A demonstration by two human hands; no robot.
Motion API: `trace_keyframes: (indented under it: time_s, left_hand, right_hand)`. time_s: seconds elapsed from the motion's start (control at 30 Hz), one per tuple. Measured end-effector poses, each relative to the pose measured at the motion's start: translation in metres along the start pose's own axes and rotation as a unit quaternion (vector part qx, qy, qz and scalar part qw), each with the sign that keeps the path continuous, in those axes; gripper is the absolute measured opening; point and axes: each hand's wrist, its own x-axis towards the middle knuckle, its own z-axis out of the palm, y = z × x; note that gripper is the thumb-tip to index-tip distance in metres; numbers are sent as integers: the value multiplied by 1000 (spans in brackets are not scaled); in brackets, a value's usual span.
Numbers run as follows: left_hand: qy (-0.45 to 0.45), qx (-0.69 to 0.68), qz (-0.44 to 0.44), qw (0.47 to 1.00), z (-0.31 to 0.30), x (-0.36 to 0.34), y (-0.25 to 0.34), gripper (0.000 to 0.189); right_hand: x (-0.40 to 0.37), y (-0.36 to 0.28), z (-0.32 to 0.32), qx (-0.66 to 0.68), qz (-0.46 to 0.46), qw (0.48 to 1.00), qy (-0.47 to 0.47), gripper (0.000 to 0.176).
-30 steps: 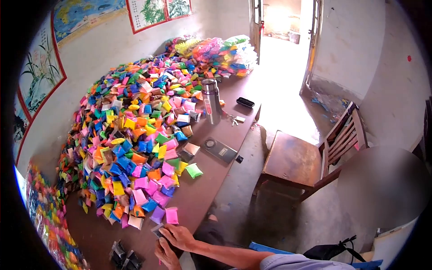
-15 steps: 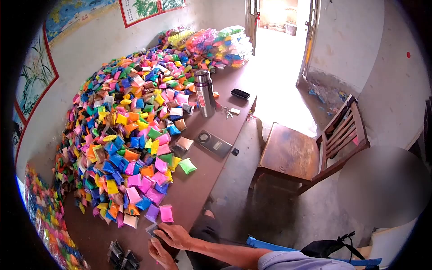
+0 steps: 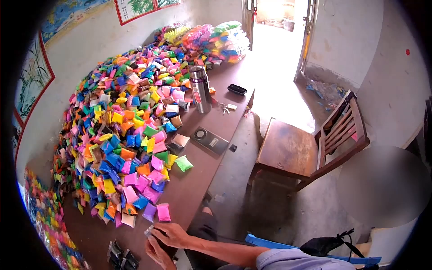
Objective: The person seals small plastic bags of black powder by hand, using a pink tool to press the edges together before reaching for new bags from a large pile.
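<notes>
Head view: left hand and right hand seemingly pinch a packet over the packet-heaped table.

You work in a plain home workshop. Coloured packets cover the long table. The wall is rough plaster.

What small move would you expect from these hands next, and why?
Probably setting the small packet down by the black packets. The right hand and left hand both grip it at the table edge, with that dark heap close beside them.
</notes>
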Motion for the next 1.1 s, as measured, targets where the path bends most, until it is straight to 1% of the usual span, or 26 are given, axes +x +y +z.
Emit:
trace_keyframes:
  time_s: [0.03, 0.1, 0.13, 0.17, 0.2, 0.23, 0.27, 0.3, 0.33, 0.4, 0.43, 0.5, 0.57, 0.7, 0.77, 0.83, 0.87, 0.9, 0.93, 0.97, 1.0, 1.03, 1.07, 1.1]
  left_hand:
    - [0, 1, 0, 1000, -3, 3, -3, 46]
    - [-43, -86, -67, 993, -10, 16, -6, 46]
    - [-45, -85, -67, 993, -13, 21, -17, 46]
    - [-2, 83, 214, 973, -17, 26, -33, 44]
    - [36, 243, 473, 846, -22, 27, -43, 42]
    - [32, 246, 474, 845, -21, 24, -26, 42]
    - [-61, 62, 235, 968, -19, 24, -9, 40]
    - [-144, -126, -34, 981, -14, 22, 8, 38]
    - [-147, -121, -35, 981, -11, 18, 13, 38]
    - [-70, -69, -27, 995, -6, 12, 20, 35]
    - [-72, -65, -28, 995, -5, 11, 24, 35]
    - [-131, -92, -33, 987, -8, 11, 33, 32]
    - [-132, -94, -34, 986, -6, 9, 42, 32]
    - [-137, -101, -20, 985, -10, 17, 32, 30]
    - [-126, -112, -8, 986, -6, 14, 34, 29]
    - [-114, -123, 5, 986, -6, 12, 36, 28]
    - [-132, -108, 9, 985, -7, 13, 32, 25]
    - [-144, -92, 13, 985, -10, 16, 29, 23]
    - [-154, -75, 9, 985, -11, 16, 30, 21]
    - [-150, -52, 8, 987, -14, 16, 29, 19]
    - [-94, -43, 38, 994, -9, 15, 19, 12]
    - [-137, -89, 6, 987, -12, 16, 22, 8]
    - [-103, 36, 50, 993, -16, 18, 12, 10]
    - [-127, -30, 0, 991, -14, 12, 30, 16]
  right_hand:
    - [-1, -1, -1, 1, 1, 1000, 0, 24]
    - [-4, -1, -4, -18, -11, 1000, -17, 22]
    - [-3, -2, -5, -18, -10, 1000, -16, 22]
    - [-2, -2, -4, -15, -36, 999, -6, 22]
    - [-3, -2, -2, -10, -59, 998, 6, 22]
    - [-3, -2, -2, -8, -56, 998, 9, 22]
    - [-2, -3, -1, -19, -49, 999, 10, 23]
    - [-2, -4, -1, -30, -42, 999, 11, 23]
    - [-2, -3, -1, -27, -38, 999, 15, 23]
    - [-1, -2, -3, -27, -15, 999, -9, 25]
    - [-1, -2, -4, -29, -9, 999, -19, 25]
    - [-2, 0, -4, -27, -10, 999, -19, 25]
    - [-4, 4, -3, -24, -38, 999, -26, 25]
    - [-5, -3, -2, -13, -26, 999, -29, 24]
    - [-4, -8, -2, -19, -14, 1000, -8, 22]
    - [-3, -6, -5, -24, -15, 999, -23, 22]
    - [-2, -5, -6, -29, -16, 999, -36, 23]
    - [-2, 1, -1, -43, -18, 999, -28, 22]
    - [-2, 0, 1, -45, -31, 999, 5, 21]
    - [-3, 3, 0, -85, -3, 996, -27, 20]
    - [-1, -4, -2, -87, 19, 995, -36, 22]
    - [0, 10, 5, -138, -23, 989, -38, 23]
    - [0, 9, 5, -126, -15, 992, -12, 22]
    - [0, 4, 2, -139, -4, 990, -25, 19]
